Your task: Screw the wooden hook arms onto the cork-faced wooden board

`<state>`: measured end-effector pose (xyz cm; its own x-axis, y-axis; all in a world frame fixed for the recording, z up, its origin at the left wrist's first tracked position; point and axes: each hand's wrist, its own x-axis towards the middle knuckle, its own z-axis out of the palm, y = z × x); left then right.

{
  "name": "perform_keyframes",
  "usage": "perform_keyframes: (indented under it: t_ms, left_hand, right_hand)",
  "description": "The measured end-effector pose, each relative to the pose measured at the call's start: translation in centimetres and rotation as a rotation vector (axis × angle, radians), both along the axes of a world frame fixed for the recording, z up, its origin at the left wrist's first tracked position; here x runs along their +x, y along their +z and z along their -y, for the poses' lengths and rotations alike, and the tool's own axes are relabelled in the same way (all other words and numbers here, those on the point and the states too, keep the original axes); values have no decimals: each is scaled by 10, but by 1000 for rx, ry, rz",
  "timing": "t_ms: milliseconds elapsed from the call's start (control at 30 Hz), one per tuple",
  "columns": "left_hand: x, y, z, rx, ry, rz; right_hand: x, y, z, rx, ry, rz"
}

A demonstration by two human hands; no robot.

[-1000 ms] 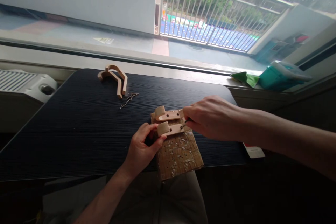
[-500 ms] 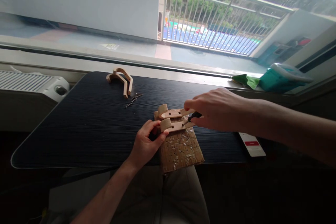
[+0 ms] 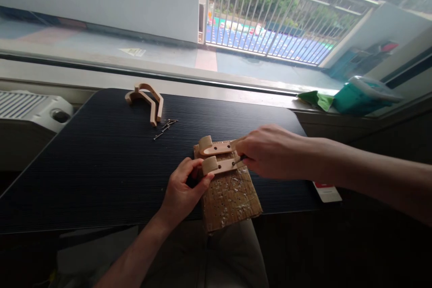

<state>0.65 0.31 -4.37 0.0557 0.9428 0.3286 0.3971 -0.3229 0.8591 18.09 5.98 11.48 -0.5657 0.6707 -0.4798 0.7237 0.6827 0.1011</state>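
Observation:
My left hand [image 3: 184, 184] pinches the curled end of the nearer wooden hook [image 3: 227, 166] between thumb and fingers. This hook lies on a tape-covered cardboard slab [image 3: 231, 202] pitted with small holes. Behind it, nearly parallel, lies a second wooden hook [image 3: 221, 149] with dark holes in its flat part. My right hand [image 3: 268, 150] is closed around a slim dark screwdriver [image 3: 240, 159], whose handle is mostly hidden in the palm. Its tip meets the right-hand hole of the nearer hook, at a slant. The right ends of both hooks are hidden beneath my right hand.
Two more bent wooden hooks [image 3: 156, 105] rest at the back left of the black table [image 3: 111, 166], beside several loose screws [image 3: 165, 129]. A phone [image 3: 327, 193] lies partly under my right forearm. A teal box [image 3: 359, 96] and green cloth [image 3: 316, 99] sit on the windowsill.
My right hand has tipped lower over the hook, covering more of the screwdriver. The view has shifted slightly; my left hand keeps its hold on the nearer hook.

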Motion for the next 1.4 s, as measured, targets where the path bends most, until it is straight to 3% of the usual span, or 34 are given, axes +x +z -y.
perform_keyframes:
  t_ms: [133,233,467,667,800,900,1133,1233,1400]
  left_hand:
    - [0,2,2,6,-3,-6]
    - [-1,2,3,13,-9,-7]
    - [-1,1,5,27,-12,-4]
    - [-2,0,3,19,-14,9]
    - [-2,-1,1,10,-8,1]
    - [-2,-1,-1,-4,9,-11]
    - [0,-1,-1,8,18,-13]
    - [1,1,1,8,20,-19]
    - [-1,2,5,17,-8,-19]
  right_hand:
    - [-2,3,-5,-31,-260,-23]
    - [-6,6,-1,-7,-307,-17]
    - [-12,14,20,216,-39,108]
    - [2,9,20,177,335,51]
    - [5,-1,12,191,419,4]
    - [9,-6,8,175,322,-42]
    - [4,-1,2,117,-230,24]
    - [-4,3,1,110,-271,40]
    - [-12,14,9,118,-204,49]
